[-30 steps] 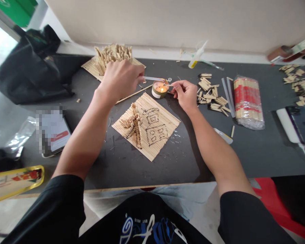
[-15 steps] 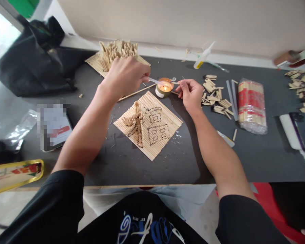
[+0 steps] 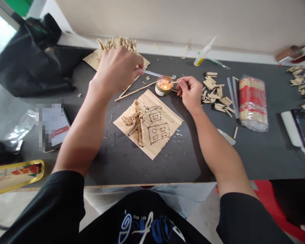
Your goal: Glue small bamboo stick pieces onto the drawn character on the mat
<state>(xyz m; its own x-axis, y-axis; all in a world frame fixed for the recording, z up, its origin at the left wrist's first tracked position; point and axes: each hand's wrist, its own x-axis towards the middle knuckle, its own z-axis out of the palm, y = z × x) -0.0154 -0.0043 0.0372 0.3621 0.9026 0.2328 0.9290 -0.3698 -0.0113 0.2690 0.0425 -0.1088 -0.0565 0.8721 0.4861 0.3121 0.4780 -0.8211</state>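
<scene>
My left hand (image 3: 120, 69) pinches a translucent glue stick (image 3: 154, 73), whose far end reaches the rim of a lit candle in a tin (image 3: 163, 88). On the candle's other side, my right hand (image 3: 190, 90) is closed on a short wooden stick (image 3: 174, 82) with its dark tip at the tin. Nearer me lies a square mat of wooden sticks (image 3: 165, 113) with characters drawn in black. Short stick pieces (image 3: 137, 118) stand upright along the strokes on its left part. Behind my left hand, a second mat (image 3: 91, 59) bears many upright sticks, partly hidden.
Cut stick pieces (image 3: 215, 89) lie right of my right hand, beside two spare glue sticks (image 3: 233, 95) and a wrapped stick bundle (image 3: 253, 103). A glue bottle (image 3: 204, 52) stands near the wall. A phone (image 3: 54, 127) and a black bag (image 3: 27, 64) are at left.
My left hand has drawn slightly left, and more of the glue stick shows between it and the candle. My right hand stays nearly in place with the wooden stick.
</scene>
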